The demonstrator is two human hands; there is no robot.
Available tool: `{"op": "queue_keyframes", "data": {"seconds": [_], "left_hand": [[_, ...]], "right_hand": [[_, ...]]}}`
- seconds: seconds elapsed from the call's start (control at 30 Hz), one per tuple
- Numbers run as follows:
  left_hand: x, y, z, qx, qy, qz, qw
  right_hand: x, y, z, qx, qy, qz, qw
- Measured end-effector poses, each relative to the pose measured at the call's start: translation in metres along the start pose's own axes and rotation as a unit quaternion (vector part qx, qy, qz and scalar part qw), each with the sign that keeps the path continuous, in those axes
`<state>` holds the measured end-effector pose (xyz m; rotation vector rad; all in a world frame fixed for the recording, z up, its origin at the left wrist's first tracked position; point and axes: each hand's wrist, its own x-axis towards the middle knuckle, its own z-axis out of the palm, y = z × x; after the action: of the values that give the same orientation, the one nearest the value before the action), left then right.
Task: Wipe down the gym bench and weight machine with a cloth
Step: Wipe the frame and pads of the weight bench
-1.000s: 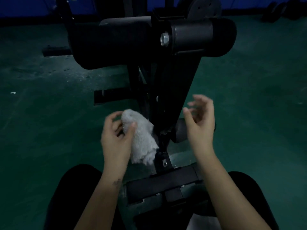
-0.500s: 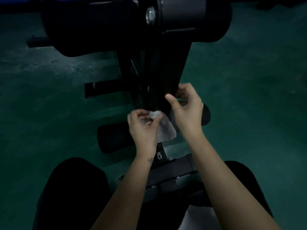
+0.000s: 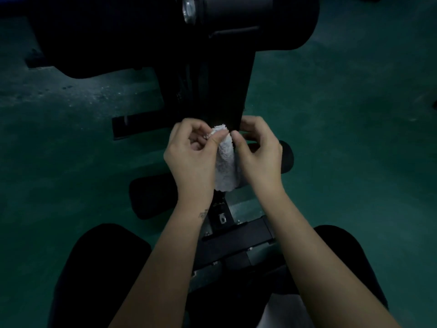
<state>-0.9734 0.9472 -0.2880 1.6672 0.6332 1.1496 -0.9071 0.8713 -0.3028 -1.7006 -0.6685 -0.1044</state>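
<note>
Holding the white cloth (image 3: pixel 227 166) up in the middle, just in front of the black post (image 3: pixel 220 91) of the weight machine (image 3: pixel 257 22). Pinching its top from 9 o'clock with the left hand (image 3: pixel 191 159), thumb and fingers curled tight. Gripping it from 3 o'clock with the right hand (image 3: pixel 260 157), thumb on the cloth, fingers curled behind. Probably bunching it into a fat little pad, ready to rub the black post at 12 o'clock. No rubbing yet.
</note>
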Motion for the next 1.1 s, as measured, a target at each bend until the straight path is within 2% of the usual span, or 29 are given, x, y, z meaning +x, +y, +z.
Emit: {"op": "queue_keyframes", "data": {"seconds": [0.1,0.2,0.27,0.37,0.43,0.5,0.63,0.73,0.87,0.97,1.1], "left_hand": [[0.000,-0.004,0.001,-0.004,-0.003,-0.016,1.000],[-0.004,-0.013,0.001,0.024,-0.012,-0.026,0.999],[-0.009,-0.020,0.000,0.044,-0.029,-0.027,0.998],[-0.009,-0.028,-0.004,0.055,-0.073,-0.037,0.995],[-0.006,-0.030,-0.010,0.049,-0.110,-0.036,0.992],[-0.003,-0.032,-0.016,0.042,-0.138,-0.025,0.989],[-0.008,-0.036,-0.025,-0.013,-0.179,-0.074,0.981],[-0.013,-0.041,-0.030,-0.046,-0.218,-0.105,0.969],[-0.012,-0.044,-0.031,-0.093,-0.250,-0.124,0.956],[-0.013,-0.045,-0.031,-0.105,-0.258,-0.132,0.951],[-0.012,-0.047,-0.032,-0.112,-0.257,-0.150,0.948]], "right_hand": [[-0.036,0.008,0.001,0.021,0.002,0.001,1.000],[-0.054,0.020,0.016,0.008,-0.032,0.059,0.998],[-0.050,0.028,0.019,-0.036,0.010,0.097,0.995],[-0.039,0.036,0.009,-0.144,0.114,0.083,0.979],[-0.029,0.032,-0.002,-0.108,0.160,0.080,0.978],[-0.014,0.025,-0.006,-0.038,0.173,0.068,0.982],[-0.003,0.013,0.001,0.021,0.103,0.015,0.994],[-0.013,0.018,0.007,0.107,0.058,0.058,0.991],[-0.025,0.044,0.019,0.074,0.037,0.106,0.991],[-0.035,0.063,0.026,0.031,-0.010,0.153,0.988],[-0.027,0.054,0.021,0.018,0.001,0.111,0.994]]}}
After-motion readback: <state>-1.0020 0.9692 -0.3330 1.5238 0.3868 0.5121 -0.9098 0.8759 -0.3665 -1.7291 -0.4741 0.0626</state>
